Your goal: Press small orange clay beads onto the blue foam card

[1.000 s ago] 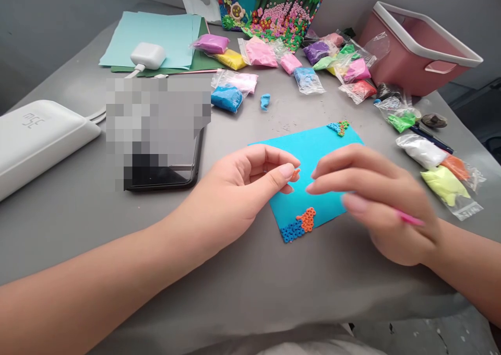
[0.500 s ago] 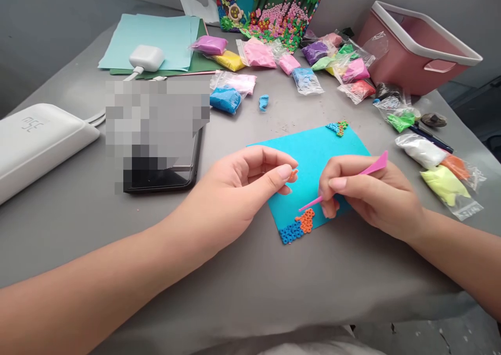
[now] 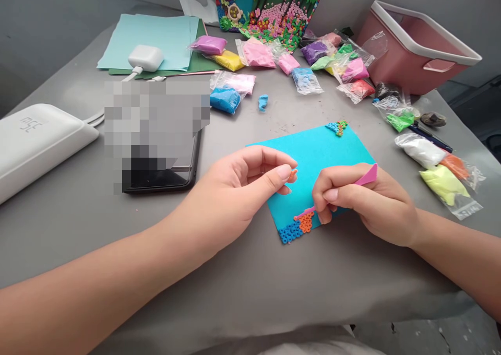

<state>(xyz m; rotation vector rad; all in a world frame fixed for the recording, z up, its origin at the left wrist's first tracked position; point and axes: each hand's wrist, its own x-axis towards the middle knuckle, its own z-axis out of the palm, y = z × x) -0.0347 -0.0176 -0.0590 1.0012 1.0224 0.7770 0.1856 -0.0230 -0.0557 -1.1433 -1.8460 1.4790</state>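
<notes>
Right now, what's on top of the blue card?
On the blue card: orange rings and blue rings at its near corner, a small cluster at the far corner. The right hand covers part of the near edge.

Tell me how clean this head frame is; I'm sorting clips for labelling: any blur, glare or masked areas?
Head view: lighting soft and even, with faint shadows under both hands. The left hand, the right hand and its pink tool are sharp, without motion blur. A pixelated block hides the area above the phone. The clay bags' plastic shows mild sheen, no harsh glare.
</notes>
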